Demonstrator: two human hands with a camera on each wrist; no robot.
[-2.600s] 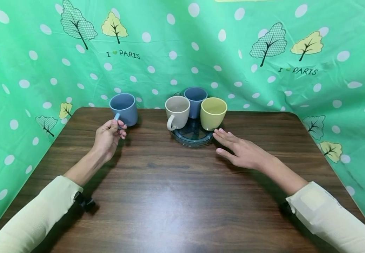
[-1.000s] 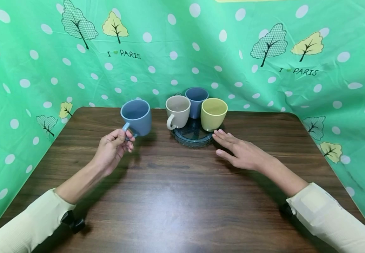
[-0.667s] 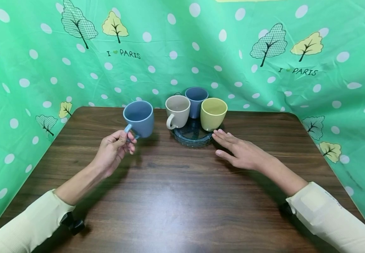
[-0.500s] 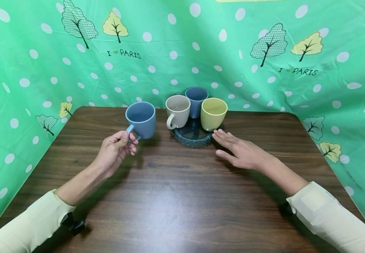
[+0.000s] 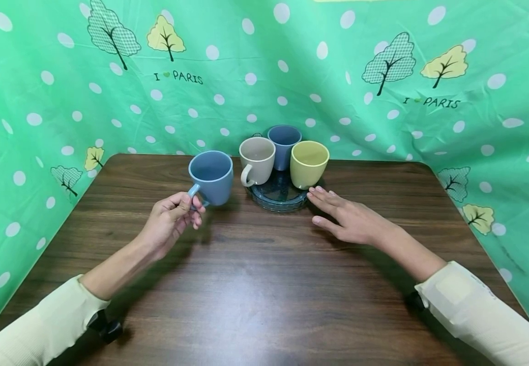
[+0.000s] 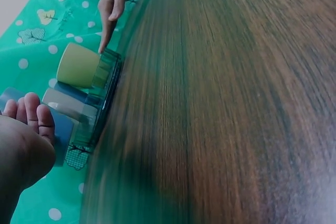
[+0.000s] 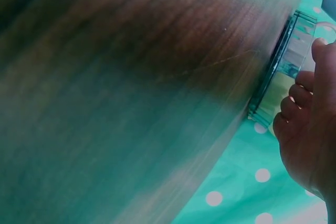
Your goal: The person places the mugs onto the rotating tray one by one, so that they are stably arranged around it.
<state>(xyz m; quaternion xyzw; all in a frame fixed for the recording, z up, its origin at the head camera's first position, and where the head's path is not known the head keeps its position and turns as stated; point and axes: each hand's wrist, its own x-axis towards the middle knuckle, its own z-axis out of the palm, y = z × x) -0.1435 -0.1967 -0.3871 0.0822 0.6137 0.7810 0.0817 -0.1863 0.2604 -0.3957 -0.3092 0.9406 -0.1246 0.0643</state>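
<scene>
My left hand [image 5: 170, 219] pinches the handle of a blue mug [image 5: 216, 184], which is upright and held just above the table, left of a round tinted glass tray [image 5: 278, 204]. On the tray are a light grey mug [image 5: 260, 161] with its handle facing front left, a blue cup [image 5: 287, 150] at the back, and a yellow cup [image 5: 309, 168] on the right. With its fingers straight, my right hand [image 5: 351, 219] lies at the tray's right front rim, its fingertips apparently touching it. In the left wrist view, the hand and wrist cover part of the held mug.
A dark wooden table [image 5: 264, 284] lies under everything. Behind it and along both sides hangs a green curtain [image 5: 264, 61] with white dots and printed trees. The tray stands near the table's back edge.
The blue mug has been lifted from the table's back left and carried right and toward me by my left hand, closer to the tray. My right hand and the tray have stayed put.
</scene>
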